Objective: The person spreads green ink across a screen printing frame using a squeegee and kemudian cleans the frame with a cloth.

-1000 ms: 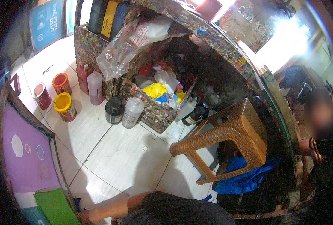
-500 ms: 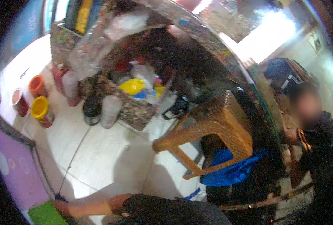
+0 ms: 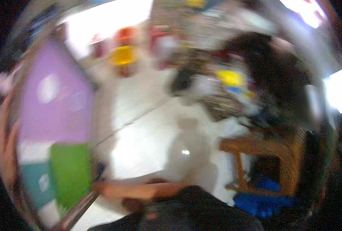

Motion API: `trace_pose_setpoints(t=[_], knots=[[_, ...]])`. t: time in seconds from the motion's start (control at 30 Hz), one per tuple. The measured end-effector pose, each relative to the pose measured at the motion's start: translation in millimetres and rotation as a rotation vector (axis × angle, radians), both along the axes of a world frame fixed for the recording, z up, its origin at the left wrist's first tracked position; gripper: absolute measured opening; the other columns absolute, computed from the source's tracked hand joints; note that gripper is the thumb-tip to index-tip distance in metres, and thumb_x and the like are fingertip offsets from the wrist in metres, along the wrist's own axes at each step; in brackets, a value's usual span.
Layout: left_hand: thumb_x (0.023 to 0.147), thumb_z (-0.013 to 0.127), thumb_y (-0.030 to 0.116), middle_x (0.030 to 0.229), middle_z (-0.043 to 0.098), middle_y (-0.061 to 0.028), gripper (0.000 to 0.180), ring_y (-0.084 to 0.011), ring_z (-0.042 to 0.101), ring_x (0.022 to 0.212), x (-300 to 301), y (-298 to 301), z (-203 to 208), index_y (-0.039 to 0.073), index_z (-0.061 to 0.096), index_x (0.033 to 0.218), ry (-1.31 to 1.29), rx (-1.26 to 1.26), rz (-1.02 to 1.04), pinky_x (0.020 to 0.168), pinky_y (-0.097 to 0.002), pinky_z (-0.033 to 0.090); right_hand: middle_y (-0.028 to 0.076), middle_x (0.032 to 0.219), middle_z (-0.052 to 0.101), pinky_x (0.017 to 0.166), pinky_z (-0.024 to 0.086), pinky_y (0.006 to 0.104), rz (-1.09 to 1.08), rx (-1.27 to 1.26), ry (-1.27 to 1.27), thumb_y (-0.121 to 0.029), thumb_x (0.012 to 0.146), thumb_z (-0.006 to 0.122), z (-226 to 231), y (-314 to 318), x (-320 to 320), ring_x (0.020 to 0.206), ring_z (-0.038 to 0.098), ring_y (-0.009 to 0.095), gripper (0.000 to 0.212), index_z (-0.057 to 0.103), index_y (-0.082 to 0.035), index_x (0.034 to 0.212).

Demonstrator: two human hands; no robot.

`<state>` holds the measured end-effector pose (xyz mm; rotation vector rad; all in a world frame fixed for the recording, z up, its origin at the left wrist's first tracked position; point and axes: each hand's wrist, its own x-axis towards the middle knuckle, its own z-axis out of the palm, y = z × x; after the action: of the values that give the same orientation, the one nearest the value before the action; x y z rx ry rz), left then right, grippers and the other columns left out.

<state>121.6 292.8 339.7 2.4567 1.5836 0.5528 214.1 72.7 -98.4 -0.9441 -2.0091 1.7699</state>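
My left forearm stretches leftward from a dark sleeve. My left hand is at the dark edge beside a green panel; motion smears its fingers, so their grip cannot be made out. The panel belongs to a large flat surface on the left, which also has a purple part with pale spots, and a teal part. My right hand does not show. A brownish shape below my forearm is too blurred to name.
A yellow tub and an orange tub stand on the pale tiled floor. Farther right are a dark container, a cluttered box with a yellow item, a brown plastic stool and blue material.
My view has swung left, so the tubs, box and stool appear farther right. More of the coloured surface shows. My left hand stays by the green panel's edge. The other person has left clear view.
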Motion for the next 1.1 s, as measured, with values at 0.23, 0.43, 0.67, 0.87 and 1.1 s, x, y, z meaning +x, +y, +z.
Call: trace_pose_setpoints(t=[0.23,0.43,0.67,0.87,1.1], knots=[[0.098,0.057,0.018,0.159,0.042,-0.0149,0.062,-0.0254,0.033,0.151,-17,-5,-2,0.001,0.040,0.155,-0.113,-0.020,-0.070,0.125,-0.0379,0.020,0.030,0.112,0.057,0.091,0.050,0.0523,-0.410,0.438,-0.185,0.006,0.080,0.060,69,118,81,0.102,0.058,0.046,0.039,0.059,0.003,0.119],[0.104,0.052,0.026,0.156,0.040,-0.0256,0.064,-0.0345,0.043,0.143,34,-40,37,0.003,0.029,0.159,0.162,-0.206,0.295,0.119,-0.0425,0.033,0.030,0.119,0.048,0.093,0.045,0.0526,-0.340,0.757,-0.312,0.010,0.079,0.058,64,176,61,0.110,0.050,0.048,0.049,0.047,0.007,0.127],[0.104,0.051,0.026,0.151,0.044,-0.0278,0.063,-0.0360,0.049,0.137,14,-42,41,0.000,0.030,0.157,0.030,-0.126,0.076,0.115,-0.0427,0.039,0.036,0.126,0.049,0.097,0.048,0.0549,-0.150,0.762,-0.077,0.000,0.083,0.060,34,95,53,0.112,0.052,0.053,0.057,0.042,0.012,0.136],[0.105,0.052,0.028,0.151,0.045,-0.0268,0.064,-0.0346,0.050,0.136,30,-40,53,-0.002,0.030,0.157,-0.013,-0.356,0.260,0.115,-0.0419,0.039,0.037,0.124,0.052,0.096,0.050,0.0555,-0.013,0.595,-0.026,0.002,0.084,0.056,25,5,28,0.112,0.055,0.053,0.044,0.053,0.009,0.128],[0.105,0.052,0.029,0.151,0.046,-0.0260,0.065,-0.0330,0.048,0.138,33,-55,56,-0.002,0.029,0.157,-0.067,-0.306,0.283,0.117,-0.0407,0.037,0.022,0.104,0.066,0.090,0.051,0.0481,-0.421,0.190,-0.189,0.000,0.090,0.055,57,48,84,0.100,0.064,0.043,0.027,0.064,0.002,0.116]])
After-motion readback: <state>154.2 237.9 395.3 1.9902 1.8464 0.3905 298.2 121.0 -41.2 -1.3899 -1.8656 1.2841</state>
